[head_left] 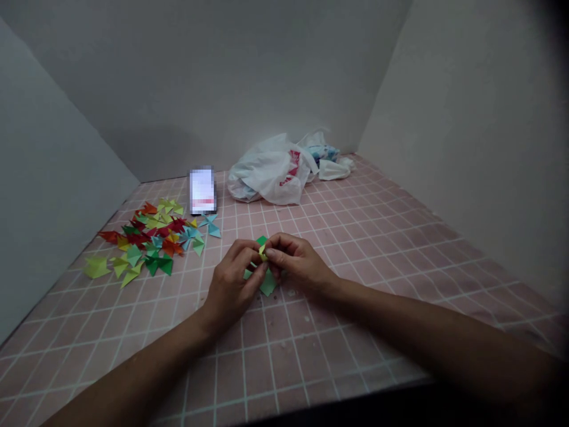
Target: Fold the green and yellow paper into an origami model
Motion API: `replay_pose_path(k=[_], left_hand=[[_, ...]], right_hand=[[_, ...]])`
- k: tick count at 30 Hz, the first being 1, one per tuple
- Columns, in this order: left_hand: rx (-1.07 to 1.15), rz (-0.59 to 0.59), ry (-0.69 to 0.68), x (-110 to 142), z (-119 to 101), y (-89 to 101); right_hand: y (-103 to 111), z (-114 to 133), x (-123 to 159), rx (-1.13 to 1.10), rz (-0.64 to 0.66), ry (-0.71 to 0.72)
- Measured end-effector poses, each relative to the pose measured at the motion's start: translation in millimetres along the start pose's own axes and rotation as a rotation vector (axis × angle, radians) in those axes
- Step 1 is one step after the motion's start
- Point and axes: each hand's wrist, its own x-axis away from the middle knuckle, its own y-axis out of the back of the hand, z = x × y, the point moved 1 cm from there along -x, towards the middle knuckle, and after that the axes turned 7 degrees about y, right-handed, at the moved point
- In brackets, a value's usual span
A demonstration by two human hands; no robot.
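Note:
Both my hands meet over the middle of the pink checked table (355, 237). My left hand (231, 284) and my right hand (296, 261) pinch the same small folded piece of green paper (268, 283), which has a yellow-green bit at the fingertips. The fingers of both hands are closed on it, and part of the paper is hidden between them. A pile of folded paper shapes (149, 240) in red, green, yellow and light blue lies to the left of my hands.
A phone (203, 191) with a lit screen stands behind the pile. White plastic bags (271, 169) lie at the back near the corner. Grey walls close in on the left, back and right.

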Motion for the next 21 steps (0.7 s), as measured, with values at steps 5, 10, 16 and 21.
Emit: replay_pose_path(k=[5,10,16,21], left_hand=[[0.083,-0.002,0.058,-2.5,2.0,1.8],[0.321,-0.031,0.298,-0.9,7.5,-1.3],[0.395,-0.014,0.380,0.4,9.9,-3.3],[0.317,-0.033,0.341,-0.4,10.5,-2.6]], right_hand=[[3.2,-1.0,-2.3,-0.089,0.058,0.005],[4.6,-1.5,-3.5,-0.113,0.055,-0.005],[5.1,-3.3,-3.7,-0.120,0.052,-0.009],[5.1,-3.5,-3.0,-0.103,0.055,-0.018]])
